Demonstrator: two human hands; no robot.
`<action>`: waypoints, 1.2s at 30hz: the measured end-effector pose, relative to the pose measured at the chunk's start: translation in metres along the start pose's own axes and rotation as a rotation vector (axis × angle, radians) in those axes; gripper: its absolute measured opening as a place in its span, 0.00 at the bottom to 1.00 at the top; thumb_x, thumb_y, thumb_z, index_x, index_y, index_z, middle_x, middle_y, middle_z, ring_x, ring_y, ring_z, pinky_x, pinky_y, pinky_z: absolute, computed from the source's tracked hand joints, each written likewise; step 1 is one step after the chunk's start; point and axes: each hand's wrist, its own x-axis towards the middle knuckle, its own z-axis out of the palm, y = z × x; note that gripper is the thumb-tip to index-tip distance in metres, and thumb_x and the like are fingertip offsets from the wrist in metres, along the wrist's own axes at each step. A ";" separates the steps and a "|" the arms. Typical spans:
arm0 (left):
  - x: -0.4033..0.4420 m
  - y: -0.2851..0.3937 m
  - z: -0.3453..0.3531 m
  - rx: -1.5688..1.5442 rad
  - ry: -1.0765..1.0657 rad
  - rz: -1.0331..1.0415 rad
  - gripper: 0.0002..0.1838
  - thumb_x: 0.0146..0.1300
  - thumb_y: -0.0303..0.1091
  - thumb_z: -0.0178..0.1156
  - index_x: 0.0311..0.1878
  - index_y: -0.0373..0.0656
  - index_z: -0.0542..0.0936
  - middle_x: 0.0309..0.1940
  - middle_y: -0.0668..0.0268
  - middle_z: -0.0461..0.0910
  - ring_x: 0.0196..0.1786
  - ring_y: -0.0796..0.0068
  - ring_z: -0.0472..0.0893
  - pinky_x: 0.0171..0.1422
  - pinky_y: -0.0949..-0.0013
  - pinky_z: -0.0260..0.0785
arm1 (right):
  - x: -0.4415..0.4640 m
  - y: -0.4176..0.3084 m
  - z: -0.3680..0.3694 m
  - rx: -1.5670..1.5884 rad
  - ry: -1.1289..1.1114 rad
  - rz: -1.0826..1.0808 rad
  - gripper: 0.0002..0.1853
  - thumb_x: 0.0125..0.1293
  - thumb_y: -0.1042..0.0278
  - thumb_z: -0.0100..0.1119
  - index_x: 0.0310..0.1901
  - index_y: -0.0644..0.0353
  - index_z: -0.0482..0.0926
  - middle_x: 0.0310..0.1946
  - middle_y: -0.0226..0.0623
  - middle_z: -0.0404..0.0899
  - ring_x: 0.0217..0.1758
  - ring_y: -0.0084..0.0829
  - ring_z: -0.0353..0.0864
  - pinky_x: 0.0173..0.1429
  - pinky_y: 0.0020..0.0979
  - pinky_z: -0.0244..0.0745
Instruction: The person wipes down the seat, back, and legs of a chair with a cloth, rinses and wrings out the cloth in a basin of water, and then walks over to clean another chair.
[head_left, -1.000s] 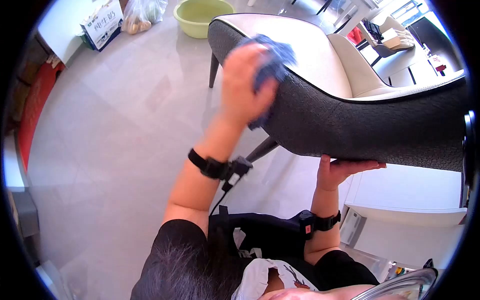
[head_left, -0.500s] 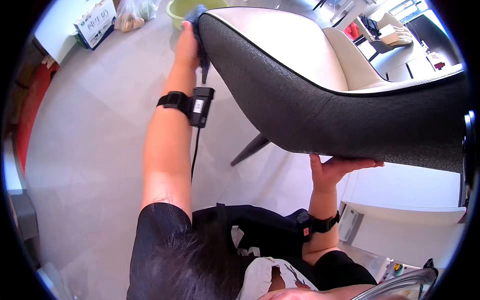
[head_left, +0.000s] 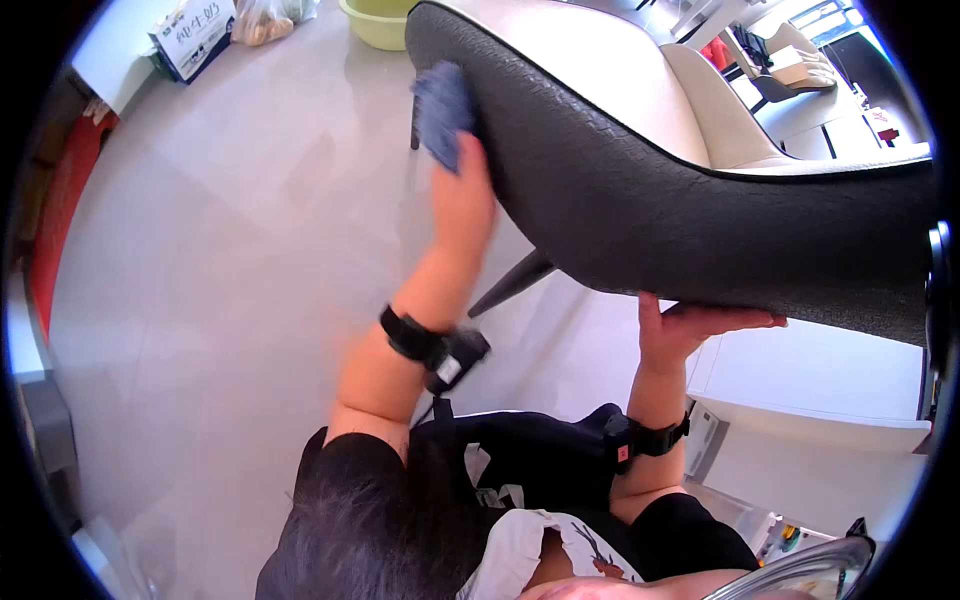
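A chair (head_left: 640,215) with a dark grey textured outer shell and a cream inner seat fills the upper right, tilted on its side. My left hand (head_left: 465,195) is closed on a blue-grey cloth (head_left: 443,112) and presses it against the shell near the chair's front end. Lower down, my right hand (head_left: 690,325) lies flat with fingers stretched out, its palm against the shell's lower edge. One dark chair leg (head_left: 512,283) points down toward the floor between my arms.
A yellow-green basin (head_left: 378,25) stands on the floor beyond the chair. At the upper left are a milk carton box (head_left: 195,38) and a plastic bag (head_left: 265,22). White drawers (head_left: 810,400) stand at the right, and another chair (head_left: 790,75) is farther back.
My left hand has moved with the cloth from the chair's far front edge back toward me, down along its side. The chair and my right hand have shifted slightly up and right in view.
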 end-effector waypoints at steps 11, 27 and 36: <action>-0.105 -0.027 0.024 0.684 -0.377 1.210 0.22 0.57 0.41 0.57 0.57 0.63 0.78 0.64 0.61 0.68 0.75 0.55 0.54 0.71 0.30 0.29 | -0.010 0.000 0.005 0.318 0.139 0.170 0.51 0.68 0.35 0.40 0.71 0.51 0.16 0.74 0.37 0.10 0.79 0.39 0.25 0.78 0.45 0.28; 0.062 -0.038 -0.007 -0.575 0.021 -0.606 0.34 0.73 0.57 0.37 0.67 0.36 0.62 0.65 0.52 0.67 0.64 0.55 0.70 0.68 0.53 0.62 | -0.005 0.006 0.001 0.124 -0.015 0.013 0.55 0.68 0.52 0.51 0.67 0.54 0.10 0.70 0.43 0.03 0.77 0.42 0.13 0.76 0.42 0.17; -0.078 -0.021 0.028 -0.335 0.031 -0.553 0.31 0.75 0.52 0.37 0.59 0.26 0.65 0.55 0.49 0.75 0.58 0.59 0.75 0.63 0.66 0.63 | -0.015 0.018 -0.001 0.068 -0.049 0.003 0.55 0.67 0.51 0.52 0.68 0.55 0.11 0.69 0.46 0.02 0.74 0.45 0.04 0.74 0.46 0.10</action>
